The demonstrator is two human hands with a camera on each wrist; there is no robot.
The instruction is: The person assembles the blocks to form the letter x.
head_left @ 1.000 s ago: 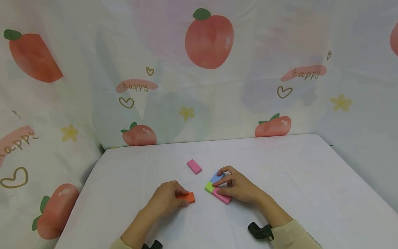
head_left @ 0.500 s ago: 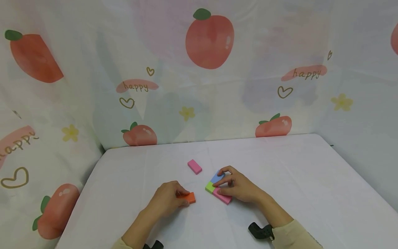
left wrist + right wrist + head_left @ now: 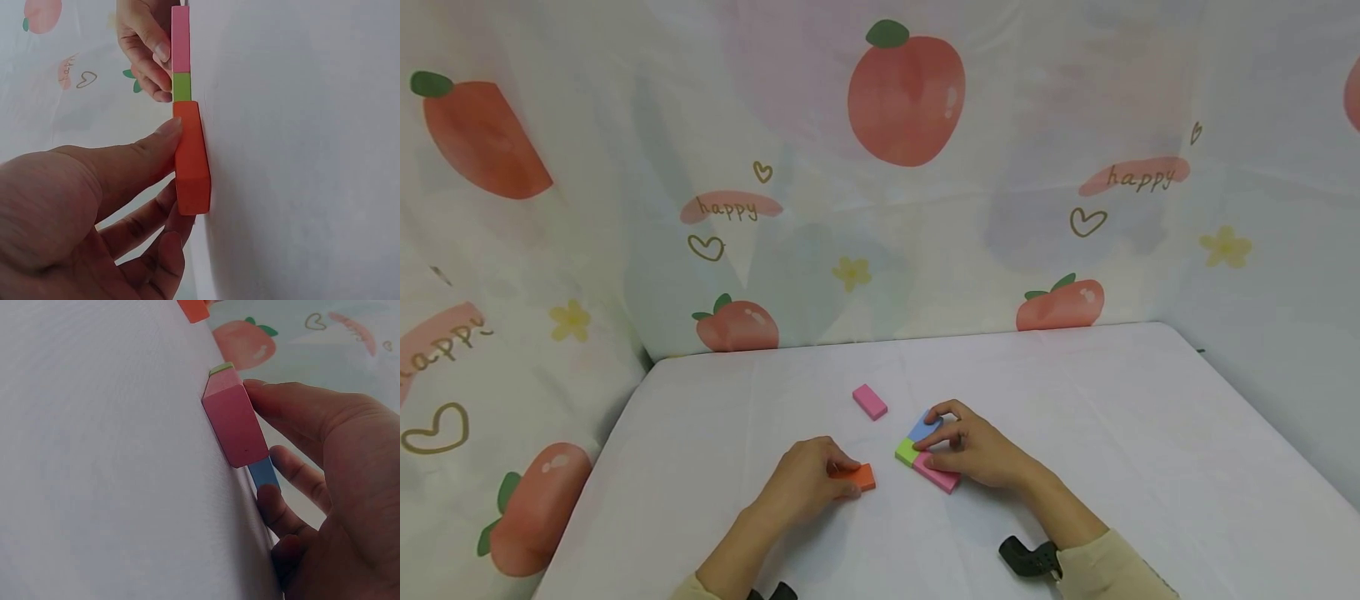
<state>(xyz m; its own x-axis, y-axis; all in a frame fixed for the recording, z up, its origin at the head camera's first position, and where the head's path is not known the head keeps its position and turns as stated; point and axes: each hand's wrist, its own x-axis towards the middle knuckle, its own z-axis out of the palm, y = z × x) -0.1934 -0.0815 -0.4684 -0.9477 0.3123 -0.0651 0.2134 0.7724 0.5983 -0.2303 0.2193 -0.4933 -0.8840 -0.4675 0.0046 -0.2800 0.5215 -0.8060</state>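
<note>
My left hand (image 3: 805, 479) pinches an orange block (image 3: 865, 477) low at the white tabletop, thumb on one face in the left wrist view. Across a small gap to the right, a green block (image 3: 906, 452) sits at the corner between a blue block (image 3: 922, 428) and a pink block (image 3: 938, 477), forming an angled shape. Over this group my right hand (image 3: 985, 450) holds the pieces with bent fingers. Its thumb touches the pink block (image 3: 237, 428) in the right wrist view, and other fingers lie at the blue block (image 3: 264, 474). Parts of the blocks are hidden under the fingers.
Behind the two hands lies a separate pink block (image 3: 869, 402). A white cloth covers the table (image 3: 1075, 392), and a fruit-printed curtain (image 3: 925, 233) stands along its back and sides. Black wrist mounts (image 3: 1028, 557) sit near both sleeves.
The left hand has slid the orange block slightly to the right, toward the green block. My right hand and the blocks under it look unchanged.
</note>
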